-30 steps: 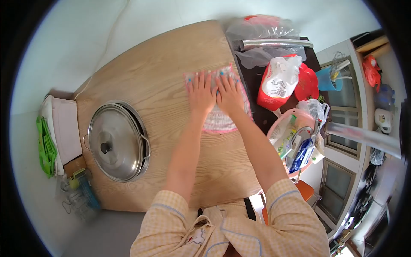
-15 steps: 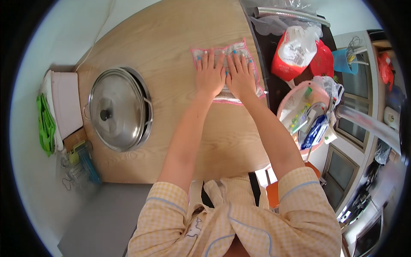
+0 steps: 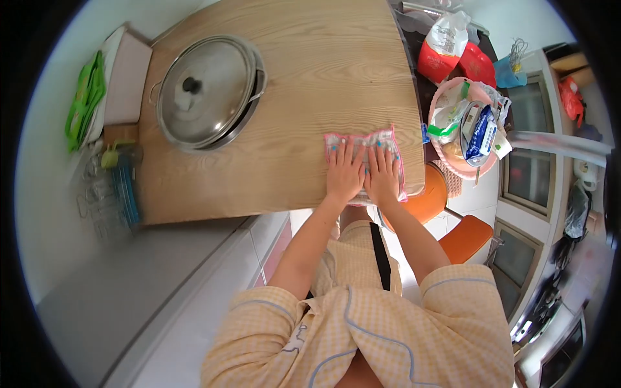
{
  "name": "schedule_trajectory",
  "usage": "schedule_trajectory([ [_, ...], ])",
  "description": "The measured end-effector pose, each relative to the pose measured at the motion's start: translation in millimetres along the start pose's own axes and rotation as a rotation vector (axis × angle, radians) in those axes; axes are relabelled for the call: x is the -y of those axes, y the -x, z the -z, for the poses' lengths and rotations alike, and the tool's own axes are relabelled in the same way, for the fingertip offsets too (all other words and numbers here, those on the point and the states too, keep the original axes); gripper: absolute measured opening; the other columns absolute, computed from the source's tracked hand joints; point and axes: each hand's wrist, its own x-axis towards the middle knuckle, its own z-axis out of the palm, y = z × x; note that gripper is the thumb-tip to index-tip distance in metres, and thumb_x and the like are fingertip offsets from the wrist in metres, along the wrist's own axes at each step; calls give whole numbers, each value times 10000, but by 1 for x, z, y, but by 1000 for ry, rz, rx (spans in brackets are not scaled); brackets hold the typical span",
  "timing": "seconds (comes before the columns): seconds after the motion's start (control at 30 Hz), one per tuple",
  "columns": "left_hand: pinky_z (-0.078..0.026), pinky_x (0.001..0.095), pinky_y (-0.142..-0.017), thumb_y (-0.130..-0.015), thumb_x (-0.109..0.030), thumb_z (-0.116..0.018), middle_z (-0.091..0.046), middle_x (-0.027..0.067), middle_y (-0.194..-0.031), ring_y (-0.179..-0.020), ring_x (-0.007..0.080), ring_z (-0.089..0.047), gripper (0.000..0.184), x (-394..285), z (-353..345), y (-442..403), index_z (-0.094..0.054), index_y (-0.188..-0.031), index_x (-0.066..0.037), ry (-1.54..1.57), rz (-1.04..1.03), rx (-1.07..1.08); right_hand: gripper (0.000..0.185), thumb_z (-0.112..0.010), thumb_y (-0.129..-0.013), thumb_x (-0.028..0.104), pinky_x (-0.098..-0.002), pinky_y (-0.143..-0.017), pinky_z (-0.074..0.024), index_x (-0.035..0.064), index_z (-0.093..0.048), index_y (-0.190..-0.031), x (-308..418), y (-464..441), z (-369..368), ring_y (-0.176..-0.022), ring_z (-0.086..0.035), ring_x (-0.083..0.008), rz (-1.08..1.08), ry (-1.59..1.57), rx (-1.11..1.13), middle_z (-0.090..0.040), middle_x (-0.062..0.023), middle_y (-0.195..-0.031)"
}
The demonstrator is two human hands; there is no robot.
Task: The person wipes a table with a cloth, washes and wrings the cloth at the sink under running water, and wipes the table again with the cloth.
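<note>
A patterned cloth with a pink edge (image 3: 394, 137) lies on the wooden table (image 3: 310, 84) at its near right corner. My left hand (image 3: 345, 173) rests flat on the left part of the cloth, fingers stretched out. Beside it my right hand (image 3: 383, 176) presses flat on the right part, fingers also spread. The thumbs nearly touch. The cloth's lower edge reaches the table's front edge, and the part under my palms is hidden.
A large lidded metal pan (image 3: 207, 94) stands at the table's left. To the right are a pink basket (image 3: 451, 165) of packets, a red and white bag (image 3: 442, 52), a red plate (image 3: 477, 64) and orange chairs (image 3: 466, 239). Glasses (image 3: 103, 200) stand at far left.
Both hands have drawn the cloth toward my body, from farther up the table to its near edge. The camera view has shifted too, so the pan appears higher.
</note>
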Motion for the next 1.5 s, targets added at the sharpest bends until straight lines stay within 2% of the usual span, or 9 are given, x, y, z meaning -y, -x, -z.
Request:
schedule_trajectory([
  [0.17,-235,447,-1013,-817,-283,-480,-277,101,-1390,-1249,273,-301,491,4,2,36,-398,-1289,-172,34,67,-76,608,-394,-831,303,-497,-1050,-102,116,-204,-1377,27,18,-10,-1318,-125,-335,-80,77,17,-169,-126,-1429],
  [0.33,-227,475,-1010,-820,-272,-472,-272,116,-1391,-1238,302,-308,478,43,10,52,-409,-1276,-140,2,155,-90,601,-397,-833,306,-496,-1048,-110,111,-220,-1373,67,4,-21,-1316,-131,-339,-30,28,35,-169,-122,-1431],
  [0.6,-227,507,-997,-848,-268,-436,-256,138,-1394,-1235,339,-299,479,149,59,125,-371,-1296,-113,-264,513,-32,566,-456,-804,323,-486,-1036,-171,108,-348,-1317,197,-24,-52,-1282,-250,-307,478,-189,-37,-305,-127,-1376],
  [0.7,-248,494,-991,-883,-267,-391,-232,141,-1406,-1254,332,-276,458,165,64,154,-341,-1315,-120,-321,620,-125,547,-479,-789,306,-474,-1032,-189,106,-390,-1290,222,-26,-54,-1272,-271,-305,637,-245,-127,-334,-125,-1358],
  [0.93,-282,475,-976,-833,-220,-471,-298,187,-1355,-1217,363,-321,474,139,68,129,-379,-1270,-59,-418,565,-113,533,-536,-761,293,-459,-1023,-216,142,-431,-1261,191,-31,-53,-1234,-335,-283,676,-356,-149,-409,-84,-1308],
  [1.0,-290,491,-966,-808,-202,-497,-333,209,-1319,-1200,378,-331,478,129,58,115,-400,-1244,-31,-213,455,-85,534,-541,-757,303,-456,-1015,-227,166,-433,-1261,165,-33,-49,-1229,-342,-267,614,-262,-155,-413,-63,-1308],
  [1.03,-294,501,-958,-808,-214,-497,-354,200,-1307,-1193,376,-337,480,121,52,111,-405,-1246,-42,-202,400,-149,534,-541,-757,303,-456,-1015,-227,166,-433,-1261,151,-30,-44,-1229,-342,-267,608,-257,-157,-413,-63,-1308],
  [1.2,-272,510,-972,-807,-256,-504,-320,154,-1350,-1209,353,-329,502,78,34,80,-398,-1269,-89,-132,292,-112,510,-517,-789,302,-456,-1004,-243,179,-418,-1273,91,-9,-18,-1228,-344,-268,382,-149,-149,-395,-62,-1319],
  [1.5,-233,512,-993,-787,-281,-507,-274,122,-1388,-1238,339,-293,537,86,46,50,-392,-1283,-111,-98,224,-38,529,-454,-818,301,-465,-1007,-238,153,-357,-1317,96,-27,-7,-1248,-309,-289,299,-65,-84,-340,-79,-1357],
])
